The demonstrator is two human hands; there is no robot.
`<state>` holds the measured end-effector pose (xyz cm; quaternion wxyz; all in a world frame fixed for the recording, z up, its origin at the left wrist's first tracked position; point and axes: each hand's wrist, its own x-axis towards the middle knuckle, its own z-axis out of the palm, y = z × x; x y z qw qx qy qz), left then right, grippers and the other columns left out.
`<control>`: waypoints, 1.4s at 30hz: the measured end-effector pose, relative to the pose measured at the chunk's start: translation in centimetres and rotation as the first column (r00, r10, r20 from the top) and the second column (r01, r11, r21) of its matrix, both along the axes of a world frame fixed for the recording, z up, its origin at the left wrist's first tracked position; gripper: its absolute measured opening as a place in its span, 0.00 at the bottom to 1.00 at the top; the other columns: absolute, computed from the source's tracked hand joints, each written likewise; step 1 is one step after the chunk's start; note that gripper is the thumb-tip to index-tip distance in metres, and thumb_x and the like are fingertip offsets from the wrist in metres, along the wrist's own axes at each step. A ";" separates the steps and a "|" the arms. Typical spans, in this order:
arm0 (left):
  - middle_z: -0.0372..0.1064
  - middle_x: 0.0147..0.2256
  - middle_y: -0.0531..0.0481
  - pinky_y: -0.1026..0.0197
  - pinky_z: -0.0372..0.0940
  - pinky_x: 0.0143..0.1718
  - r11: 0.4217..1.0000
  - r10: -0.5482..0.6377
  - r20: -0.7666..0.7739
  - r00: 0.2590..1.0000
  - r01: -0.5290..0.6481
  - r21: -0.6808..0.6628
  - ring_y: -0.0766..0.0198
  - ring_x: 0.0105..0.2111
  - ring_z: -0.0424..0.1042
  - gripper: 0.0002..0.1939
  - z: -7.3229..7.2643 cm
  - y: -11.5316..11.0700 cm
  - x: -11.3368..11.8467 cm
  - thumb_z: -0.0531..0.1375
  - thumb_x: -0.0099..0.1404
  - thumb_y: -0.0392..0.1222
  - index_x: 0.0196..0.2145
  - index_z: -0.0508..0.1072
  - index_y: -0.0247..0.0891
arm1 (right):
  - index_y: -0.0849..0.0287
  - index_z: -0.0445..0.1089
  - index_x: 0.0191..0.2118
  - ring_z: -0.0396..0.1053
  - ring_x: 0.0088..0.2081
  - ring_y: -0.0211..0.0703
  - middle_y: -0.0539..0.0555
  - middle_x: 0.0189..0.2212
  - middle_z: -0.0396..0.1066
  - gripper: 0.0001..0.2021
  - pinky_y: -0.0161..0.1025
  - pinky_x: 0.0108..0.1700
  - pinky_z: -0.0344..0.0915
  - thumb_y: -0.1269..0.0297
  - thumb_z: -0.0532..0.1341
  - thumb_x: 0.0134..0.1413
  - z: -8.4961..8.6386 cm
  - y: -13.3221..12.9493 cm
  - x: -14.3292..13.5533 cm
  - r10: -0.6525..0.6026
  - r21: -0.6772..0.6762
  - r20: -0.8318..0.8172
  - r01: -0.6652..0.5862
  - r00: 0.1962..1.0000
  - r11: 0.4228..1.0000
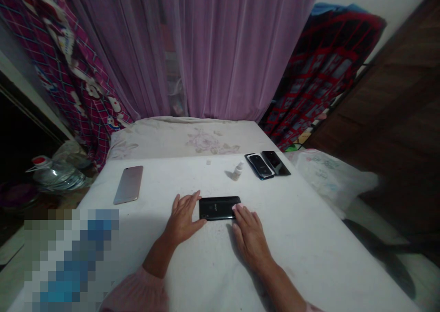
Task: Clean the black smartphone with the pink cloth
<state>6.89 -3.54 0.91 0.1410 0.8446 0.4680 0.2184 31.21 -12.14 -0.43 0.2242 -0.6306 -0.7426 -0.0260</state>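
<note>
A glossy black smartphone (220, 208) lies back up on the white cloth, its long side running left to right. My left hand (184, 218) steadies its left end, thumb at the near corner and fingertips at the far corner. Over the right end, my right hand (250, 234) has its fingers close together and presses a small pale pink piece (236, 207) onto the phone's back. Whether that piece is cloth or tissue I cannot tell, as the fingers cover most of it.
Beyond the phone stands a small clear bottle (237, 171). Other phones lie at the far right, among them a dark one (276, 163) and one on a white-edged piece (260, 165). A rose-gold phone (128, 185) rests at left. A small pale square (208, 162) lies farther back.
</note>
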 end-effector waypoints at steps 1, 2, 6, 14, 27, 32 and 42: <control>0.67 0.56 0.47 0.38 0.39 0.65 1.000 -0.006 0.002 1.000 0.006 -0.006 0.51 0.59 0.60 0.44 0.0 0.0 0.0 0.62 0.59 0.42 0.67 0.44 0.46 | 0.62 0.60 0.63 0.57 0.64 0.53 0.61 0.62 0.61 0.23 0.55 0.62 0.51 0.64 0.47 0.66 0.0 0.2 0.0 -0.004 -0.002 -0.002 0.004 1.000 1.000; 0.67 0.57 0.47 0.38 0.39 0.65 1.000 -0.008 0.004 1.000 0.008 -0.011 0.52 0.59 0.60 0.44 0.0 0.1 0.0 0.62 0.59 0.42 0.67 0.44 0.46 | 0.62 0.60 0.63 0.57 0.63 0.53 0.61 0.62 0.61 0.23 0.55 0.62 0.52 0.63 0.47 0.66 0.0 0.6 -0.1 -0.011 -0.007 -0.006 0.011 1.000 1.000; 0.67 0.57 0.47 0.38 0.38 0.65 1.000 -0.003 0.006 1.000 0.004 -0.019 0.52 0.60 0.59 0.44 0.0 0.1 0.0 0.62 0.59 0.41 0.67 0.43 0.45 | 0.60 0.63 0.61 0.58 0.62 0.53 0.61 0.61 0.63 0.22 0.56 0.61 0.53 0.64 0.46 0.66 0.6 3.7 -0.5 -0.062 -0.062 -0.034 0.060 0.998 0.996; 0.66 0.57 0.46 0.38 0.39 0.65 1.000 -0.001 0.003 1.000 0.001 -0.005 0.51 0.59 0.60 0.45 -0.2 0.1 0.1 0.62 0.58 0.41 0.67 0.43 0.45 | 0.63 0.62 0.61 0.54 0.64 0.55 0.62 0.62 0.61 0.22 0.60 0.62 0.50 0.65 0.47 0.65 1.5 4.5 -2.1 -0.055 -0.106 -0.023 0.052 0.998 0.993; 0.65 0.58 0.42 0.40 0.40 0.65 0.999 0.022 -0.023 1.000 -0.023 -0.033 0.52 0.60 0.59 0.46 -0.2 0.1 0.1 0.58 0.54 0.34 0.67 0.44 0.38 | 0.57 0.50 0.67 0.53 0.65 0.49 0.59 0.62 0.61 0.27 0.59 0.65 0.44 0.66 0.50 0.64 3.8 4.6 -7.9 0.282 -0.168 -0.199 -0.316 0.938 0.934; 0.67 0.56 0.45 0.38 0.38 0.65 0.999 -0.001 0.016 1.000 0.002 -0.047 0.52 0.60 0.59 0.47 0.2 0.1 0.0 0.59 0.56 0.36 0.68 0.40 0.42 | 0.53 0.52 0.66 0.54 0.65 0.45 0.57 0.61 0.62 0.25 0.58 0.66 0.44 0.66 0.49 0.65 4.1 3.2 -7.1 0.345 -0.150 -0.191 -0.374 0.919 0.915; 0.66 0.57 0.46 0.38 0.38 0.65 0.999 0.005 0.012 1.000 -0.004 -0.036 0.51 0.60 0.59 0.47 0.2 0.0 0.2 0.63 0.58 0.41 0.67 0.40 0.45 | 0.58 0.53 0.66 0.53 0.65 0.52 0.62 0.63 0.58 0.24 0.62 0.63 0.47 0.66 0.47 0.66 1.2 1.7 -0.5 0.070 -0.073 -0.005 -0.070 0.998 0.995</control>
